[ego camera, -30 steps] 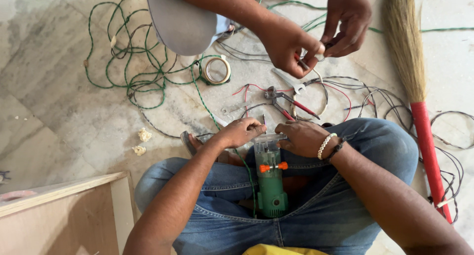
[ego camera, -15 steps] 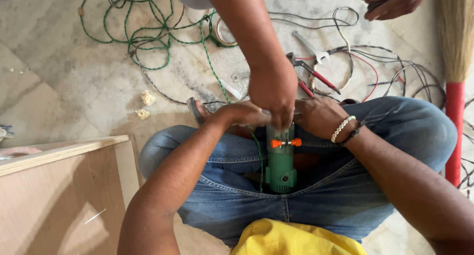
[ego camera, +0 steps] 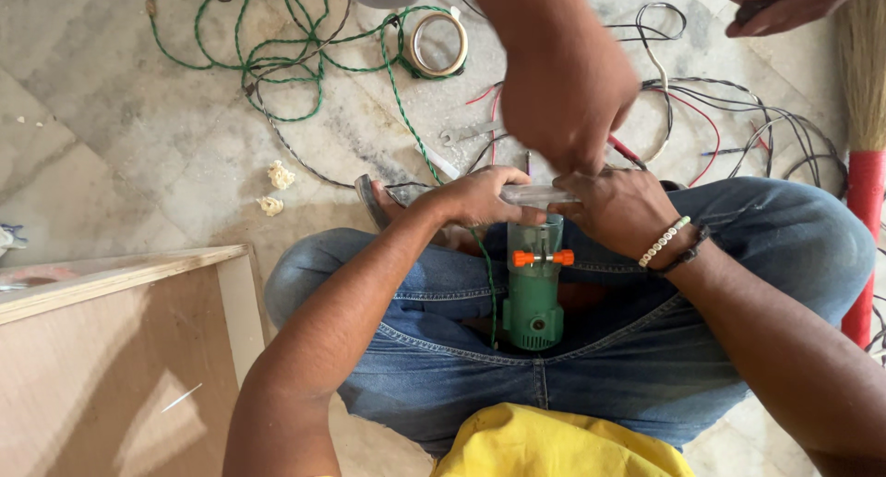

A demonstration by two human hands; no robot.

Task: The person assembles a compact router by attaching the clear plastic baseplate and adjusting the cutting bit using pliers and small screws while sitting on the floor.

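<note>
A green power tool (ego camera: 533, 302) with orange knobs and a clear base plate lies on my lap, between my jeans-clad legs. My left hand (ego camera: 480, 198) grips the left side of the clear base. At the base's right side my right hand (ego camera: 620, 209), with bead bracelets on the wrist, holds on as well. Another person's hand (ego camera: 563, 103) reaches down from above and touches the top of the base between my hands. That person's other hand (ego camera: 784, 2) hovers at the top right, closed around something small and dark.
Green cable (ego camera: 277, 53) loops over the marble floor, by a roll of tape (ego camera: 438, 43). Red, black and white wires (ego camera: 711, 117) and a spanner (ego camera: 466, 133) lie beyond my knees. A broom with a red handle (ego camera: 863, 163) runs along the right. A plywood panel (ego camera: 111, 348) stands at the left.
The other person's hand has come down from the far floor onto the tool's base between my hands. The view has shifted closer; my hands stay on the tool.
</note>
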